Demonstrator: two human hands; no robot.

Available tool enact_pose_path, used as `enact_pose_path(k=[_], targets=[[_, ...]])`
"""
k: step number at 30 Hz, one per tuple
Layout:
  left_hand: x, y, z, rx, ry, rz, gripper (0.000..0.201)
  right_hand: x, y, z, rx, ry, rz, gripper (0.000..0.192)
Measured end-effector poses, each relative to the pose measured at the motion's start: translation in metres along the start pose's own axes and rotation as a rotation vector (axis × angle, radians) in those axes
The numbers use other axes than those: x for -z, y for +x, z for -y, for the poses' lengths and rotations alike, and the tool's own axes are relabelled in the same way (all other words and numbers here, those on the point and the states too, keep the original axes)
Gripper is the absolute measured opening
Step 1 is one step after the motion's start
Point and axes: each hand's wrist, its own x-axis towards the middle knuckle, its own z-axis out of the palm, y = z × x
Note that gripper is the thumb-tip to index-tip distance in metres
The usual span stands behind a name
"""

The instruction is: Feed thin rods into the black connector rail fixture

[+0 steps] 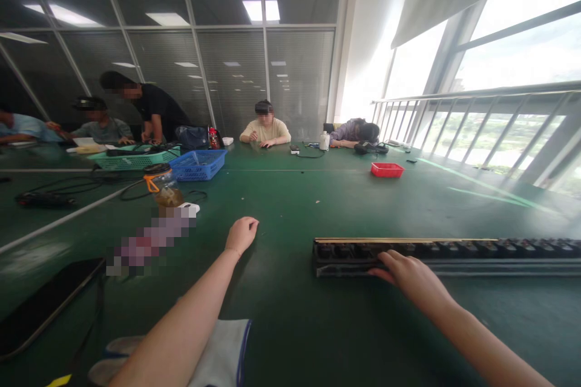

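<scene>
The right hand (406,275) lay palm down on the near edge of a long, narrow black strip (436,254), fingers spread loosely over it and not closed around it. The strip ran across the green table (318,193) from roughly the middle out past the right edge of the view, so its far end was cut off. It looked like hard plastic with a row of rounded black sockets or keys on top and a thin brass-coloured rail along its back edge; the details were too dark to make out. No writing could be read on it.

The left hand (242,233) rested on the table well to the left of the strip, curled into a loose fist and holding nothing visible; what lay inside the curl could not be told.

The table top was matte green, smooth, with a few specks. Beside the left forearm sat a blurred pinkish thing (152,239), unreadable. Beyond it stood a clear jar (164,186) with an orange band. A blue mesh basket (200,164) and a green one (131,159) stood farther back, a small red tray (387,170) to the right. A dark flat slab (45,305) was cut off at the left edge. White cloth (224,351) showed under the left arm.

Several people (265,127) sat at the far side.
</scene>
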Motion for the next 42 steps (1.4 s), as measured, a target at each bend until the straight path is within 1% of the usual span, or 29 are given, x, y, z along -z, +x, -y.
enact_pose_path(k=[4, 8, 11, 13, 15, 17, 19, 21, 22, 24, 26, 28, 33, 38, 40, 42], targets=[[0.0, 0.0, -0.002, 0.001, -0.008, 0.001, 0.03, 0.009, 0.022, 0.043, 0.025, -0.035, 0.009, 0.025], [0.0, -0.001, 0.0, -0.002, -0.025, 0.003, 0.03, 0.023, 0.044, 0.083, 0.042, -0.029, 0.056, 0.02], [0.001, 0.0, 0.002, 0.0, -0.066, 0.028, 0.031, 0.03, 0.056, 0.104, 0.067, 0.005, 0.056, 0.019], [0.004, 0.002, 0.0, 0.012, -0.091, 0.048, 0.032, 0.031, 0.059, 0.111, 0.085, 0.025, 0.042, 0.018], [0.013, 0.006, -0.005, 0.036, -0.131, 0.108, 0.033, 0.029, 0.058, 0.112, 0.08, 0.053, 0.016, 0.017], [0.031, 0.009, -0.015, 0.031, -0.218, 0.231, 0.037, 0.025, 0.053, 0.11, 0.067, 0.124, -0.031, 0.017], [0.054, 0.009, -0.029, -0.061, -0.331, 0.4, 0.041, 0.021, 0.048, 0.107, 0.057, 0.227, -0.085, 0.022], [0.078, 0.006, -0.046, -0.204, -0.363, 0.55, 0.039, 0.018, 0.044, 0.105, 0.05, 0.305, -0.118, 0.027], [0.088, 0.004, -0.053, -0.26, -0.346, 0.605, 0.037, 0.017, 0.043, 0.105, 0.046, 0.328, -0.123, 0.029], [0.103, -0.001, -0.065, -0.322, -0.277, 0.668, 0.035, 0.016, 0.042, 0.105, 0.036, 0.356, -0.122, 0.03], [0.11, -0.006, -0.073, -0.346, -0.207, 0.697, 0.033, 0.016, 0.042, 0.107, 0.025, 0.374, -0.114, 0.031], [0.11, -0.008, -0.076, -0.356, -0.173, 0.704, 0.032, 0.017, 0.042, 0.108, 0.017, 0.383, -0.107, 0.031], [0.106, -0.007, -0.076, -0.344, -0.176, 0.703, 0.031, 0.018, 0.042, 0.108, 0.011, 0.386, -0.072, 0.031], [0.107, -0.007, -0.078, -0.323, -0.201, 0.698, 0.029, 0.018, 0.041, 0.108, 0.001, 0.385, -0.063, 0.032], [0.108, -0.008, -0.079, -0.328, -0.21, 0.685, 0.028, 0.018, 0.041, 0.108, 0.002, 0.384, -0.068, 0.032], [0.109, -0.007, -0.079, -0.344, -0.212, 0.628, 0.027, 0.018, 0.041, 0.108, 0.007, 0.386, -0.076, 0.031]])
